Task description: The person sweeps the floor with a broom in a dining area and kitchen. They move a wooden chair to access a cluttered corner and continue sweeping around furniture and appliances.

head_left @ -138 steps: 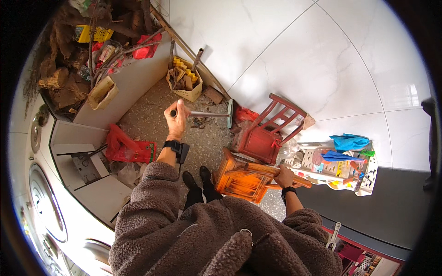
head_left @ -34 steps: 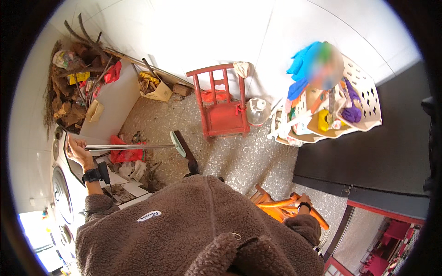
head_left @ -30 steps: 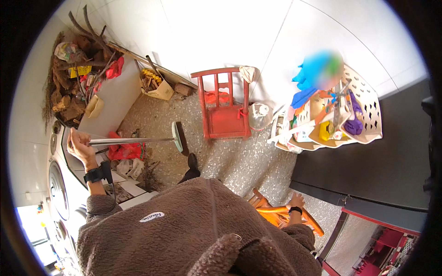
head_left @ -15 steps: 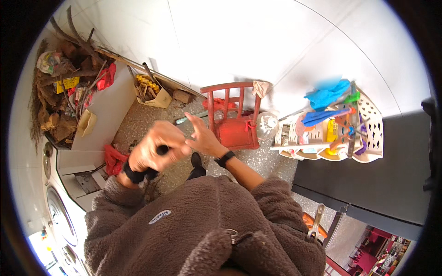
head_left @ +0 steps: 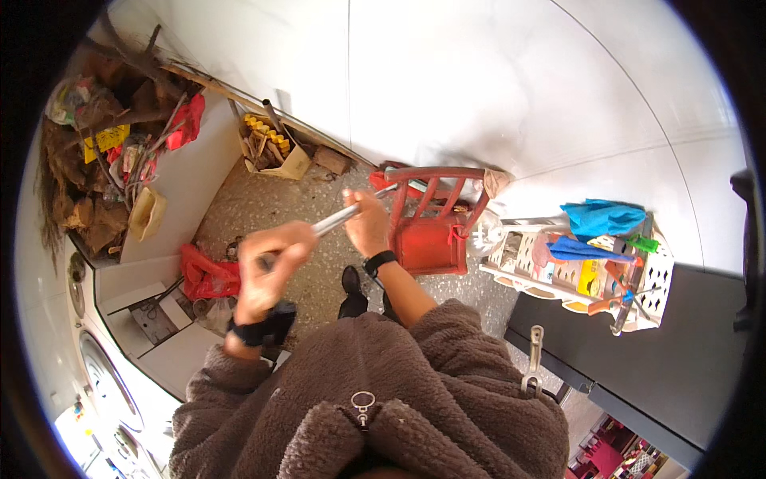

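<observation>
A slim silver pole [head_left: 335, 219] slants across the middle of the head view, its far part running toward the red chair. My left hand [head_left: 275, 259] is closed round its near end, where a dark tip shows; this hand is slightly blurred. Farther along, my right hand [head_left: 367, 226] grips the pole with the thumb raised. Past that hand, the pole's far end is partly hidden by the red chair [head_left: 431, 239], so I cannot tell what it carries.
Firewood [head_left: 100, 176] is heaped at the far left. A box of sticks [head_left: 275, 152] and a brick [head_left: 331, 160] stand against the wall. Red plastic bags [head_left: 206, 271] lie at left. Right of the chair, a cream plastic rack [head_left: 527, 286] holds cloths and bottles beside a dark grey surface [head_left: 638, 351].
My hands have shifted and the pole now shows lengthwise between them. My right hand's fingers have closed round it. The view has turned slightly.
</observation>
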A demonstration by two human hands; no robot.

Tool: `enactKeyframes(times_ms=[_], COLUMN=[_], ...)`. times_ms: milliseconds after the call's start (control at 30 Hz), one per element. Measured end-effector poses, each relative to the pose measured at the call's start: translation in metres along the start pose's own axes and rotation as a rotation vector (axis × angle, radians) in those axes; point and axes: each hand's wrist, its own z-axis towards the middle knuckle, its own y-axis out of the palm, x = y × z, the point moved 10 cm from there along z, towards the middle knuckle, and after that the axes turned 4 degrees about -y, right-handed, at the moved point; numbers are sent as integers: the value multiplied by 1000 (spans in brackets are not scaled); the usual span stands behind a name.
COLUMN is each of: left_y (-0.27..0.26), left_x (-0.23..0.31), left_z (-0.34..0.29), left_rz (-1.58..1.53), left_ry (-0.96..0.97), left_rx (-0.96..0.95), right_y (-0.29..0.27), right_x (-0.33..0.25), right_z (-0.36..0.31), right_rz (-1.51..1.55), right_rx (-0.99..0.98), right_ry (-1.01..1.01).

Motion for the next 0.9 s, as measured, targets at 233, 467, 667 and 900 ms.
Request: enactKeyframes(times_ms=[233,467,667,900], left_y=[70,55,89,31], left_x=[-138,-94,-7,73], left_z=[-20,-23,-12,-44], left_rz=[48,282,520,290], left_ry=[-358,-336,-135,28], left_rx=[-107,-47,-113,234], right_y=[106,137,138,59], right_x=[164,103,1,-76], right_z=[-60,-82,-82,-56], right_rz=[232,452,677,767], right_rx=[-281,-126,-525,-451], right_ry=[334,85,205,53])
